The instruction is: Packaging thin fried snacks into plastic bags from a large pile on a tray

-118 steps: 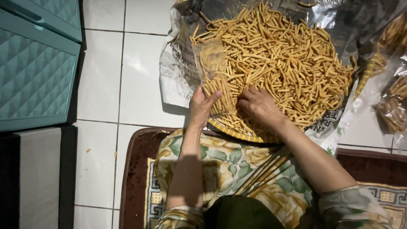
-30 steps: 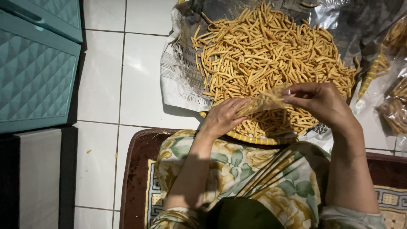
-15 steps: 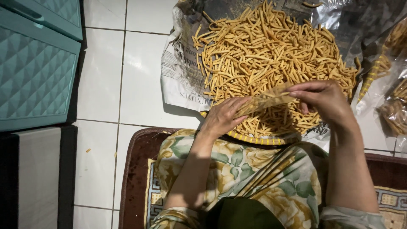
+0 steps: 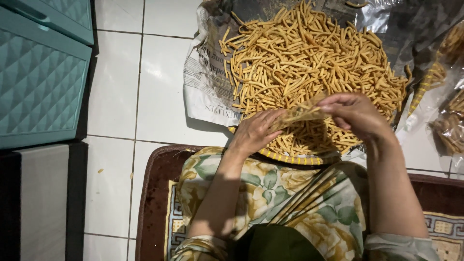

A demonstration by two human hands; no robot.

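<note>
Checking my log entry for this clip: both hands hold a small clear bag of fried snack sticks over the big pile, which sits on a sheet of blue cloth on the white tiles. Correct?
Not quite. The pile of snack sticks lies on newspaper, not blue cloth, as the head view shows. The rest stands: left hand and right hand hold the small clear bag over the pile, on white tiles.
</note>
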